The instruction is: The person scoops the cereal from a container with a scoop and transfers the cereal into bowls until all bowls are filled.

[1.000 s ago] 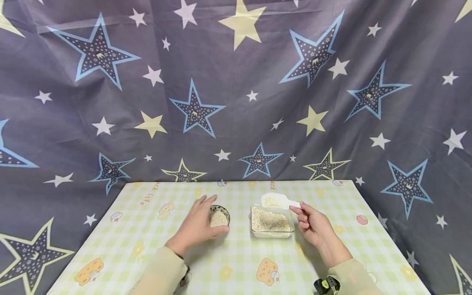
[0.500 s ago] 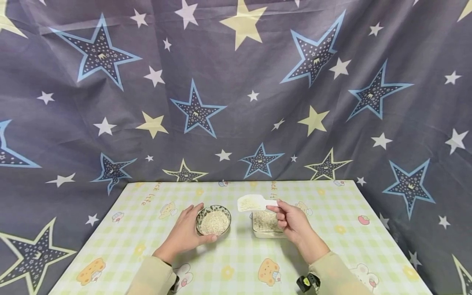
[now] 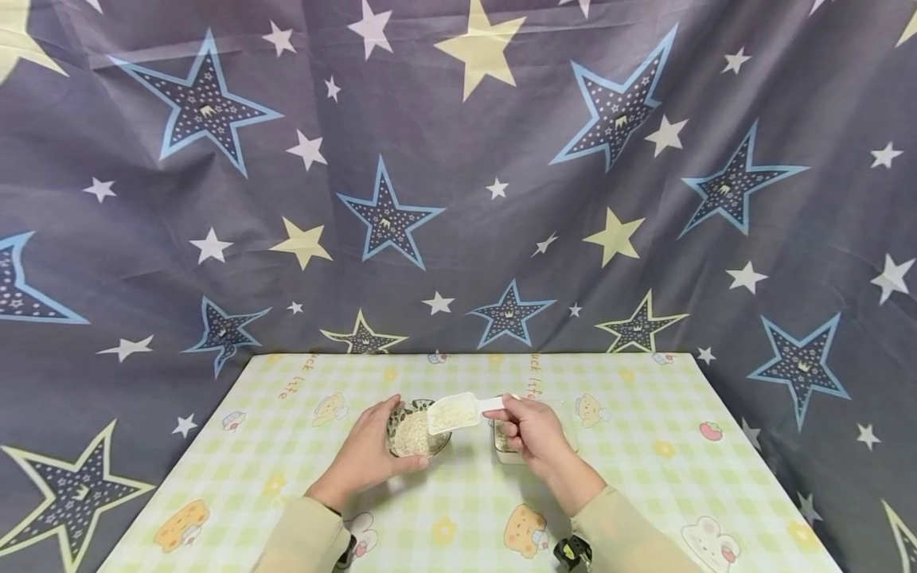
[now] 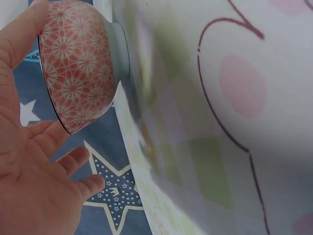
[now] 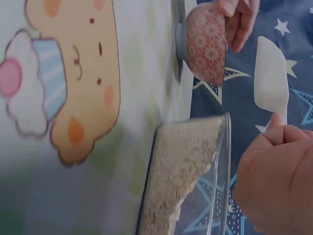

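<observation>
My left hand (image 3: 361,455) holds a small bowl (image 3: 419,405) by its side, thumb at the near rim and fingers at the far side. The bowl (image 4: 78,63) is red with white flowers outside, and pale flakes like oats (image 3: 412,436) heap inside it. Pinched by its handle in my right hand (image 3: 546,442) is a white scoop (image 3: 458,412) carrying more flakes. Its tip overlaps the bowl's right rim in the head view, and in the right wrist view the scoop (image 5: 270,73) hangs above rim height. Below my right hand stands a glass box (image 3: 509,458), partly hidden.
More flakes (image 5: 176,166) fill the glass box, lying in a slope. A checked cloth (image 3: 451,493) with cartoon prints covers the table. Behind it hangs a dark curtain (image 3: 430,278) with stars.
The scoop has moved left with my right hand, from over the glass box to the bowl's right rim. My left hand has settled around the bowl's left side.
</observation>
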